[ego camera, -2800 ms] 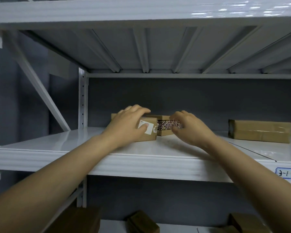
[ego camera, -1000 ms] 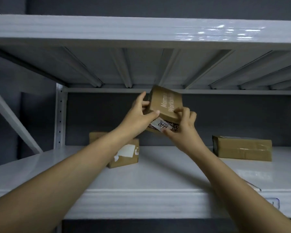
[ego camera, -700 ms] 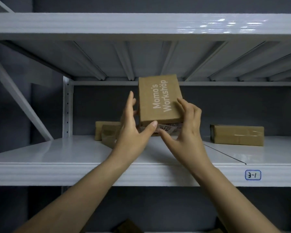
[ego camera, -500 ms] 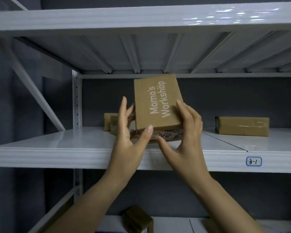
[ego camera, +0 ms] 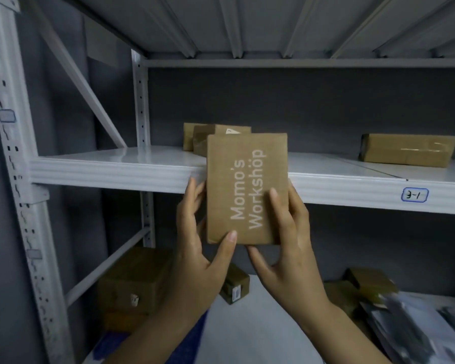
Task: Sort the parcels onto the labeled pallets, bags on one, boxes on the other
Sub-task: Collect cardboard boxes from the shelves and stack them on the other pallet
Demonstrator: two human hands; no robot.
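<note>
While it is held upright in front of the shelf edge (ego camera: 116, 177), the box (ego camera: 247, 189) sits between both hands; left hand (ego camera: 197, 261) grips its left edge, thumb at the bottom corner; right hand (ego camera: 286, 248) clasps the right side, thumb under the bottom edge.

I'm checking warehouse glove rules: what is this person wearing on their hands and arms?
Nothing that shows. The left hand and right hand are bare: no gloves, rings or watch. Both forearms are bare too, with no sleeve before the frame's edge.
</note>
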